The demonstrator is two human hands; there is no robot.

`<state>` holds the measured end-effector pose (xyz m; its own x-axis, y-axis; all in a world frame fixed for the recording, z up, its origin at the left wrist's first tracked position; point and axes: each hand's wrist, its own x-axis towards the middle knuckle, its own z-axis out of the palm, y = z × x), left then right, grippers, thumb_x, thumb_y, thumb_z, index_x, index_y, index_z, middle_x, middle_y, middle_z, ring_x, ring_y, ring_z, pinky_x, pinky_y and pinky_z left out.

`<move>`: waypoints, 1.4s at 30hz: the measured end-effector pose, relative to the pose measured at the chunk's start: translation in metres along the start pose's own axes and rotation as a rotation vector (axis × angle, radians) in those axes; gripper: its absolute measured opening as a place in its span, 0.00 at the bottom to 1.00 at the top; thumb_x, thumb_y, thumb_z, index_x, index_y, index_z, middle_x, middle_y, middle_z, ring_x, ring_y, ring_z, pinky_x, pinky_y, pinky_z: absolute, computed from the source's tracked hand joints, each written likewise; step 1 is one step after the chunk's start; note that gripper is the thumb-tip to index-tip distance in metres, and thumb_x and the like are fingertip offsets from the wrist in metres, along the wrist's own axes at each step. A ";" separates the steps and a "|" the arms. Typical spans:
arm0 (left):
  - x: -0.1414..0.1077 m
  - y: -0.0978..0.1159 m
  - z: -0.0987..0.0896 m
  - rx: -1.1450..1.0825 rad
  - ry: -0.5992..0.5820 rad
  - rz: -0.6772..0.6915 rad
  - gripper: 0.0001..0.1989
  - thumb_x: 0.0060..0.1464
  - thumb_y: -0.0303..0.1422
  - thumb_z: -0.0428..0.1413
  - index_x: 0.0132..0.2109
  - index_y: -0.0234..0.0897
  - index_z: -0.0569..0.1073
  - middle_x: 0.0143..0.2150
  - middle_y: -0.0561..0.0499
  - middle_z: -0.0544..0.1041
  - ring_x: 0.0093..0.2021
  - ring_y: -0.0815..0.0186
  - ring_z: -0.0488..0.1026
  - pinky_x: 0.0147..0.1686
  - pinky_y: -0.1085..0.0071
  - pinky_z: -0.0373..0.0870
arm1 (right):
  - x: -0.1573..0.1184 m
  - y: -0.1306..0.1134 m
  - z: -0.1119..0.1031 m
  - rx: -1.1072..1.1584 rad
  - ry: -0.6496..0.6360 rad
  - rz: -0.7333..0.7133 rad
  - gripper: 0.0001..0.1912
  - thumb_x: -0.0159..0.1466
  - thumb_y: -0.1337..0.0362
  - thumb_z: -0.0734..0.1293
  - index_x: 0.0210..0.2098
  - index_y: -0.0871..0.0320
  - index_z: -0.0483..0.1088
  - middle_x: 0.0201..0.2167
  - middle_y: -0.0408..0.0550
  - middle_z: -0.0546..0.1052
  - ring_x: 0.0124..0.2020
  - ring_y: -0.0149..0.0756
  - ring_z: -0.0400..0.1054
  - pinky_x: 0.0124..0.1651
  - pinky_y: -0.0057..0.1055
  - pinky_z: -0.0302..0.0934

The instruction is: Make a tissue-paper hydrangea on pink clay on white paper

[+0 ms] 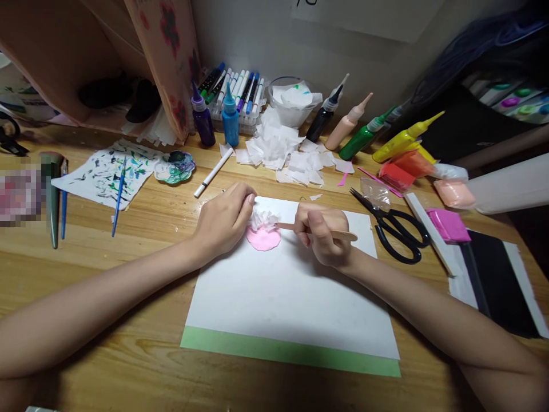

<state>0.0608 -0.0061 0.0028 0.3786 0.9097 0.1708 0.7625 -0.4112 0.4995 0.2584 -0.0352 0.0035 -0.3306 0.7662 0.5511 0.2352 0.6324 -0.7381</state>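
Forearms (98,312) are closest to the lens, reaching in over the wooden desk (141,357) either side of a white sheet (291,297) with a green strip (287,355) along its near edge. Up by the sheet's far edge sits a flat pink disc (263,240), looks like modelling clay, with a frilly white tissue tuft (263,220) bunched on its far part. Left hand (223,220) is right beside the tuft, fingers curled and close together; can't tell if they're pinching any of it. Right hand (323,232) has its fingers wrapped around a flat wooden stick (345,235), tip at the tuft's right edge.

Handling-wise, I'd guess the stick is light and stiff, so a mid-length hold makes sense. Clay probably dents easily, so steady it by the rim. Tissue's super light and tears, so nudge it low at the base. Loose white tissue squares (274,143) are heaped beyond the sheet; black-handled scissors (380,214) lie off to the right.
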 end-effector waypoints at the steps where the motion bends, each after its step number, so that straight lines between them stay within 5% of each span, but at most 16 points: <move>1: 0.000 0.000 0.000 0.001 -0.003 -0.001 0.16 0.65 0.37 0.37 0.43 0.38 0.67 0.41 0.50 0.75 0.39 0.64 0.71 0.37 0.68 0.61 | 0.000 0.000 0.000 0.000 0.003 0.006 0.25 0.71 0.64 0.49 0.16 0.55 0.55 0.13 0.41 0.60 0.18 0.29 0.54 0.27 0.30 0.53; 9: 0.000 0.001 -0.001 0.007 -0.001 0.005 0.16 0.65 0.37 0.37 0.43 0.38 0.67 0.40 0.49 0.75 0.39 0.64 0.71 0.38 0.68 0.62 | 0.001 0.001 0.002 -0.010 0.038 0.051 0.26 0.71 0.62 0.50 0.16 0.56 0.56 0.14 0.41 0.61 0.18 0.27 0.55 0.26 0.29 0.53; 16: 0.000 0.001 0.000 0.027 0.004 0.012 0.16 0.65 0.37 0.37 0.43 0.38 0.68 0.40 0.50 0.75 0.39 0.64 0.71 0.37 0.68 0.61 | 0.005 0.001 0.006 0.098 0.154 0.430 0.31 0.70 0.51 0.52 0.13 0.56 0.56 0.10 0.38 0.59 0.12 0.24 0.55 0.18 0.26 0.52; 23: 0.000 0.001 0.000 0.055 -0.003 0.021 0.16 0.65 0.37 0.37 0.42 0.39 0.67 0.40 0.49 0.74 0.39 0.64 0.71 0.36 0.68 0.61 | 0.015 0.001 0.006 0.135 0.152 0.535 0.31 0.68 0.48 0.53 0.13 0.56 0.55 0.07 0.37 0.58 0.10 0.24 0.54 0.16 0.26 0.50; 29: -0.001 0.001 -0.001 0.036 -0.004 0.018 0.16 0.65 0.37 0.36 0.42 0.39 0.67 0.39 0.50 0.75 0.39 0.63 0.71 0.36 0.68 0.61 | 0.006 0.002 -0.007 0.200 0.134 0.372 0.32 0.69 0.50 0.53 0.12 0.57 0.56 0.09 0.39 0.58 0.12 0.25 0.53 0.18 0.29 0.49; 35: -0.001 0.001 -0.004 0.010 -0.021 0.005 0.15 0.65 0.37 0.37 0.42 0.39 0.67 0.40 0.51 0.75 0.39 0.64 0.72 0.37 0.68 0.61 | 0.015 0.014 -0.034 -0.095 0.348 0.145 0.24 0.69 0.56 0.56 0.17 0.56 0.61 0.16 0.42 0.66 0.20 0.30 0.60 0.27 0.31 0.54; 39: -0.001 0.000 -0.005 -0.007 -0.021 0.013 0.16 0.65 0.37 0.37 0.42 0.39 0.67 0.39 0.50 0.74 0.39 0.64 0.72 0.37 0.68 0.62 | 0.027 0.039 -0.044 -0.478 0.199 0.161 0.05 0.62 0.62 0.66 0.32 0.57 0.66 0.31 0.48 0.74 0.35 0.38 0.67 0.38 0.34 0.59; 42: -0.002 0.000 -0.005 -0.015 -0.012 0.019 0.16 0.65 0.37 0.37 0.41 0.39 0.67 0.39 0.50 0.74 0.39 0.64 0.72 0.37 0.68 0.63 | 0.027 0.056 -0.044 -0.636 0.057 0.164 0.04 0.59 0.69 0.66 0.32 0.56 0.64 0.32 0.50 0.74 0.38 0.42 0.66 0.38 0.36 0.59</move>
<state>0.0576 -0.0075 0.0064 0.3995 0.9008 0.1703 0.7473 -0.4275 0.5087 0.3032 0.0259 -0.0063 -0.1997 0.8524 0.4832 0.7787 0.4374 -0.4498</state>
